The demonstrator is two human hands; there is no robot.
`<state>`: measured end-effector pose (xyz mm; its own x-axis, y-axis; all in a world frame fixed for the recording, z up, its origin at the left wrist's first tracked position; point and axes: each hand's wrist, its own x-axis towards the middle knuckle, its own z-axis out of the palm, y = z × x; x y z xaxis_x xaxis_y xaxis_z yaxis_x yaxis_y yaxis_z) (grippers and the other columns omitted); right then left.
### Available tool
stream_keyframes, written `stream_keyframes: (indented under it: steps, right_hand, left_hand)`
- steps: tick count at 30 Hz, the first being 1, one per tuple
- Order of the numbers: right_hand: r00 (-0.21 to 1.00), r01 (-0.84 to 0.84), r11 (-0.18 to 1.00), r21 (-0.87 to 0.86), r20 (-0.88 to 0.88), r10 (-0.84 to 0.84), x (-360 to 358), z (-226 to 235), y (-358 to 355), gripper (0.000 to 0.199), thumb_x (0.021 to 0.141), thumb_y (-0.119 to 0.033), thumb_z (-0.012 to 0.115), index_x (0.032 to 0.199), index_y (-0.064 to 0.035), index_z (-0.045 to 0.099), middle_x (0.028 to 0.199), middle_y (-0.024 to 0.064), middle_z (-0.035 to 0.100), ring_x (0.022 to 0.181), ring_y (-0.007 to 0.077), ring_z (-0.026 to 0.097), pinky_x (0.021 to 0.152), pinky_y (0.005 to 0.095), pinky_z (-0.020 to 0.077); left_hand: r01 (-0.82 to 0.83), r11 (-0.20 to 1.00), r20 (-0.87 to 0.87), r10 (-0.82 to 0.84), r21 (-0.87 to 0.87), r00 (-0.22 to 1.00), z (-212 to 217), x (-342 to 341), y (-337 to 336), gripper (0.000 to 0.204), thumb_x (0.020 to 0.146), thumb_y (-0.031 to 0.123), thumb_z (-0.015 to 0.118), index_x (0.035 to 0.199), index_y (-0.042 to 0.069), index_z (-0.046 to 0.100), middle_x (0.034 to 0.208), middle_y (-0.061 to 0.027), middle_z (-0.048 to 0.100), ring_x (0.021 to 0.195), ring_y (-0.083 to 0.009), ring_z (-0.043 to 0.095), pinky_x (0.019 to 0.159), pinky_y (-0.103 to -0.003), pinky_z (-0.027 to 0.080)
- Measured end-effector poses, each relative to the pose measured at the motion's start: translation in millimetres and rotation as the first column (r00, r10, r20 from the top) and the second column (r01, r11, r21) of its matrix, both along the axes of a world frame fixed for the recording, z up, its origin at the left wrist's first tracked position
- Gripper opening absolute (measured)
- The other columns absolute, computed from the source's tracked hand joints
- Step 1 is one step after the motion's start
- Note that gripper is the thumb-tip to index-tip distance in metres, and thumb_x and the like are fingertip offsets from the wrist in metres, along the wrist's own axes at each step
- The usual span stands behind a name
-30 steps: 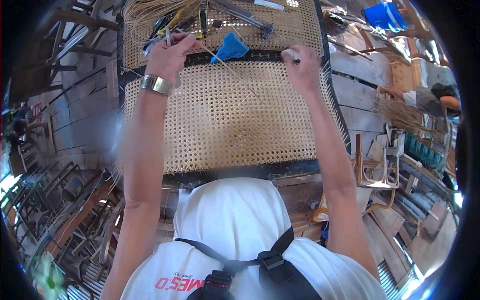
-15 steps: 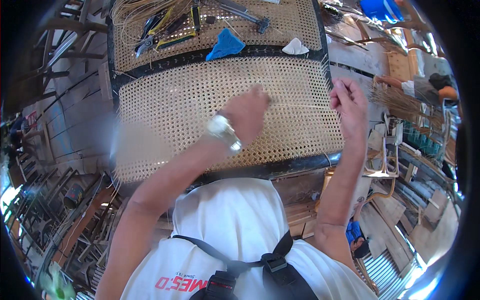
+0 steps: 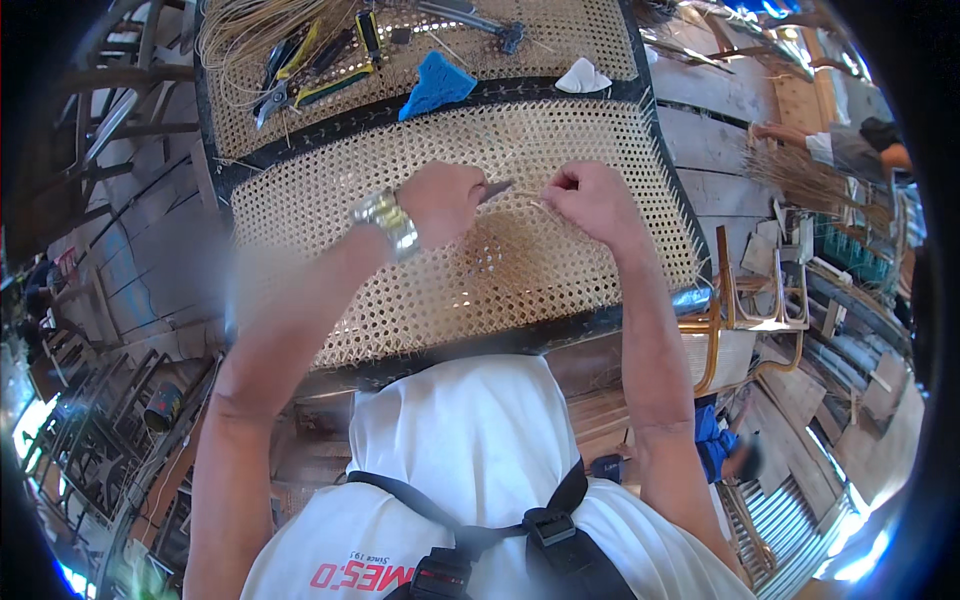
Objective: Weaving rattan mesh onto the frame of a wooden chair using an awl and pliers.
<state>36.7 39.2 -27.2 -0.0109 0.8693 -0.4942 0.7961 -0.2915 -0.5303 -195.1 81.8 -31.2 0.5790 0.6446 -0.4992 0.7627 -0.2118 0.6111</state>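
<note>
A woven cane panel (image 3: 400,300) in a dark frame lies before me. My left hand (image 3: 440,205), with a watch on its wrist, is closed round a short dark pointed tool (image 3: 495,190) just above the weave; its handle is hidden in my fist. To its right, my right hand (image 3: 595,200) pinches a thin cane strand (image 3: 541,204) between thumb and fingers, close to the tool's tip. The strand's far end cannot be made out against the panel.
On the far panel lie pliers (image 3: 272,98), a hammer (image 3: 510,38) and a bundle of loose cane strands (image 3: 235,45). A blue cloth (image 3: 437,85) and a white lump (image 3: 583,77) rest along the frame's crossbar. Chair frames (image 3: 725,300) and other people are around.
My right hand has come left from the panel's right edge to beside the left hand. My left hand has shifted slightly left, and the tool in it now shows clearly.
</note>
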Motion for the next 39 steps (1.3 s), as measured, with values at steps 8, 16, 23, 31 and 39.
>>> stream_keyframes:
  steps: [8, 16, 23, 31, 39]
  right_hand:
    - [0.997, 0.079, 0.995, 0.053, 0.006, -0.079, 0.0, 1.9, -6.5, 0.024, 0.078, -0.024, 0.072, 0.082, 0.0003, 0.071, 0.071, 0.0118, 0.068, 0.063, 0.0167, 0.063, 0.062, 0.0318, 0.0501]
    - [0.991, 0.127, 0.992, 0.023, 0.034, -0.128, -5.7, -5.2, -4.9, 0.021, 0.078, -0.020, 0.065, 0.082, -0.0006, 0.070, 0.071, 0.0133, 0.067, 0.065, 0.0190, 0.064, 0.066, 0.0323, 0.0513]
    - [0.999, 0.048, 0.993, 0.109, -0.004, -0.048, -16.5, -11.4, -9.2, 0.021, 0.079, -0.024, 0.059, 0.081, -0.0061, 0.070, 0.083, 0.0162, 0.070, 0.080, 0.0339, 0.068, 0.075, 0.0420, 0.0532]
    - [0.994, 0.097, 0.994, -0.051, -0.051, -0.099, -3.4, -3.7, -6.9, 0.019, 0.076, -0.026, 0.066, 0.085, -0.0103, 0.073, 0.084, 0.0126, 0.071, 0.081, 0.0305, 0.069, 0.074, 0.0395, 0.0537]
    - [0.986, 0.010, 0.999, 0.033, 0.167, -0.016, -26.7, -13.4, -9.2, 0.016, 0.077, -0.025, 0.065, 0.081, -0.0111, 0.072, 0.084, 0.0128, 0.071, 0.083, 0.0312, 0.069, 0.079, 0.0425, 0.0508]
  left_hand:
    - [0.423, 0.906, -0.413, -0.385, 0.002, 0.826, 17.3, 33.6, 34.4, 0.025, 0.092, 0.029, 0.057, 0.096, 0.011, 0.073, 0.080, -0.0147, 0.071, 0.076, -0.0315, 0.070, 0.066, -0.046, 0.052]
    - [0.512, 0.849, -0.426, -0.417, 0.134, 0.803, 41.6, 67.7, 24.5, 0.020, 0.081, 0.015, 0.062, 0.091, 0.004, 0.075, 0.089, -0.0193, 0.073, 0.086, -0.0333, 0.072, 0.075, -0.044, 0.058]
    - [0.268, 0.952, -0.297, -0.300, -0.146, 0.906, -4.8, 35.3, 23.9, 0.022, 0.097, 0.020, 0.054, 0.098, 0.003, 0.068, 0.071, -0.0139, 0.070, 0.070, -0.0243, 0.071, 0.062, -0.042, 0.055]
    - [0.477, 0.848, -0.425, -0.529, -0.230, 0.735, 17.7, 78.9, 49.8, 0.025, 0.086, 0.014, 0.061, 0.069, 0.004, 0.075, 0.069, -0.0123, 0.072, 0.065, -0.0218, 0.071, 0.066, -0.040, 0.056]
    - [0.436, 0.851, -0.404, -0.523, -0.292, 0.751, 11.2, 79.1, 50.6, 0.024, 0.090, 0.014, 0.058, 0.074, 0.003, 0.071, 0.065, -0.0075, 0.071, 0.059, -0.0159, 0.071, 0.059, -0.035, 0.057]
